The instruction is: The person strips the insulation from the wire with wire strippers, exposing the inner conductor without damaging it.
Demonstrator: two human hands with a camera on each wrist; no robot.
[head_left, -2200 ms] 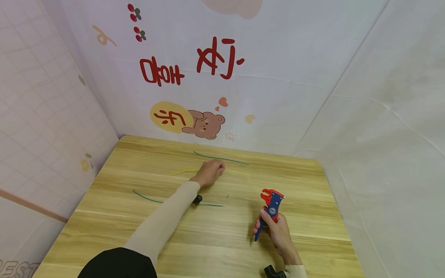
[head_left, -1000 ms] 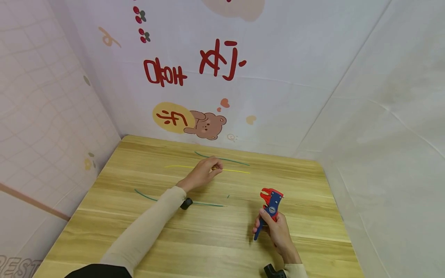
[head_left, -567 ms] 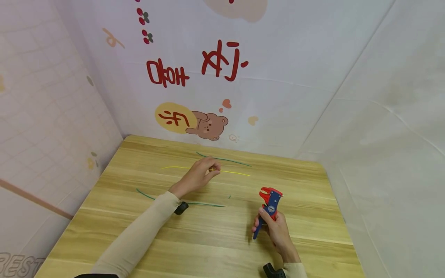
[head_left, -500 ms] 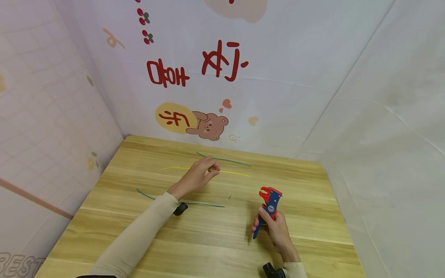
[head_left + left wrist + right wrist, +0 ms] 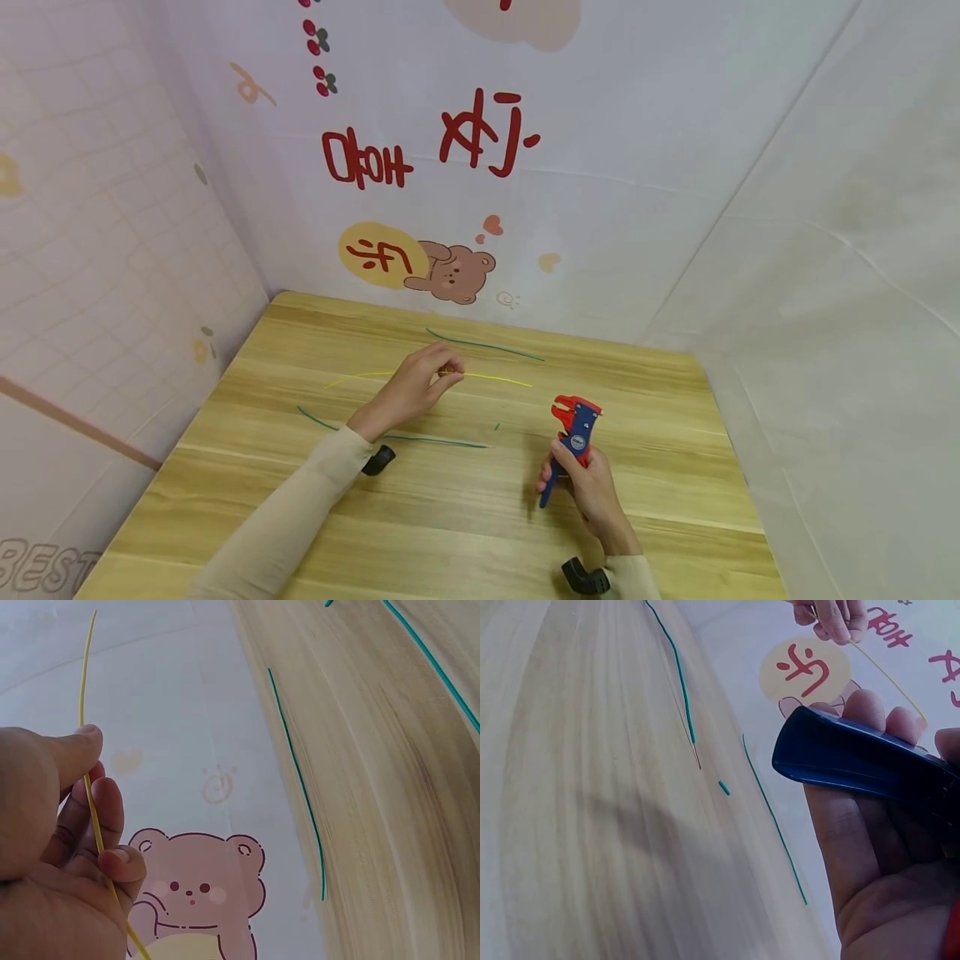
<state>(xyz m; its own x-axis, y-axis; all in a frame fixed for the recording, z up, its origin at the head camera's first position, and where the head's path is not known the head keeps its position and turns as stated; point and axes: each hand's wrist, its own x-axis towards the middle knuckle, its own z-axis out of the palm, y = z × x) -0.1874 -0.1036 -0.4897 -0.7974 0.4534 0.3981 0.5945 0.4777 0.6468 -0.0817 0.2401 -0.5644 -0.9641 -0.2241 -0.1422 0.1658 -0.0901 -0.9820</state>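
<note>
My left hand [image 5: 411, 385] pinches a yellow wire [image 5: 495, 378] between thumb and fingers. In the left wrist view the yellow wire [image 5: 82, 682] sticks out past the thumb tip and runs back across the palm. My right hand [image 5: 596, 493] grips a red and blue wire stripper [image 5: 579, 425] by its handles, its red jaws pointing up and left. In the right wrist view the stripper's dark blue handle [image 5: 847, 754] lies across the fingers. The yellow wire's free end points toward the stripper, with a gap between them.
A green wire [image 5: 487, 343] lies near the table's back edge. Another green wire [image 5: 442, 440] lies partly behind the left wrist; its bare copper end [image 5: 698, 756] shows in the right wrist view. Close by is a short green scrap [image 5: 497, 427]. Printed white walls [image 5: 600, 208] enclose the table.
My left hand, first low over the yellow wire, has drawn back and left, carrying the wire along. My right hand and the wire stripper have shifted slightly up and left.
</note>
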